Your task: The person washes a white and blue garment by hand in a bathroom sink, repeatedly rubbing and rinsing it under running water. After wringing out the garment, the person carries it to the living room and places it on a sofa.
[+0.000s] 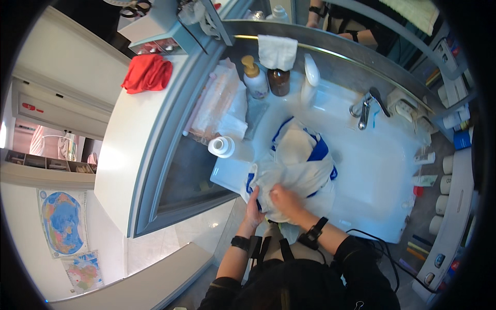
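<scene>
White-and-blue garment (302,168) lies bunched in the sink (369,175), near its left end. Left hand (253,209) has fingers gripping the garment's edge at the sink's near rim, apparently for steadying; right hand (287,201), over the garment, is blurred, finger closure undeterminable.

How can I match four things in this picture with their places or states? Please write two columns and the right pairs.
1. White-and-blue cloth
2. Red cloth
3. Small white towel
4. Faucet

A. hanging over the rail
B. silver
C. nearest the left hand and right hand
D. on the white ledge

Pairs: 1-C, 2-D, 3-A, 4-B
</scene>
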The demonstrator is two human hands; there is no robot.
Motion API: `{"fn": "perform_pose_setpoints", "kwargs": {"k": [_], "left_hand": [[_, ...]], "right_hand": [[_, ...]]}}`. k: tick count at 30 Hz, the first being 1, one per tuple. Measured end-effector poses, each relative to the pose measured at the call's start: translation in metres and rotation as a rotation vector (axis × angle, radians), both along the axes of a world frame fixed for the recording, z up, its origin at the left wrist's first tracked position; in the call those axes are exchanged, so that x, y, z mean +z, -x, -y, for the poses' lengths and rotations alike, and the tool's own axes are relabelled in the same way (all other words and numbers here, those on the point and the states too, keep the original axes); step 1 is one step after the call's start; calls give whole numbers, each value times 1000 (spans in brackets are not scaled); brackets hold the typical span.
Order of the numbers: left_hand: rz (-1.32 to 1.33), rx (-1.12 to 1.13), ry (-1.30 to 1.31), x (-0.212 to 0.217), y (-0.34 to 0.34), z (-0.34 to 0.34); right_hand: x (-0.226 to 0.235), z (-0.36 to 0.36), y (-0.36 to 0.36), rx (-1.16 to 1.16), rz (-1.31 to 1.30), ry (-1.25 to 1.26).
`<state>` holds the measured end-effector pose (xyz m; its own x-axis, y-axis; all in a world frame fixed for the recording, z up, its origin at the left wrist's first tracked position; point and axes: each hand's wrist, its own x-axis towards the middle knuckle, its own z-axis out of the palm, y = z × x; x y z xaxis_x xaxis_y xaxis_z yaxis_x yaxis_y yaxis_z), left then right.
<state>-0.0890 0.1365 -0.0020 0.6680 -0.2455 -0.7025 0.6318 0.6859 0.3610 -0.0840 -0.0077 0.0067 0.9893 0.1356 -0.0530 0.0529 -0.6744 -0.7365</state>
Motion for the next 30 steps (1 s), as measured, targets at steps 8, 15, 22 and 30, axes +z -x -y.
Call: {"fn": "perform_pose_setpoints", "kwargs": {"k": [8,15,22,30], "left_hand": [[18,1,158,1,-5,-10],[200,4,254,50,-36,27],[318,177,469,64,-40,36],[247,55,-1,74,-22,43]], "right_hand": [[4,-40,-22,22,305,-23],[64,-21,-42,142,425,-193],[66,-20,-45,227,614,-186],[88,-13,-40,37,333,-295]]}}
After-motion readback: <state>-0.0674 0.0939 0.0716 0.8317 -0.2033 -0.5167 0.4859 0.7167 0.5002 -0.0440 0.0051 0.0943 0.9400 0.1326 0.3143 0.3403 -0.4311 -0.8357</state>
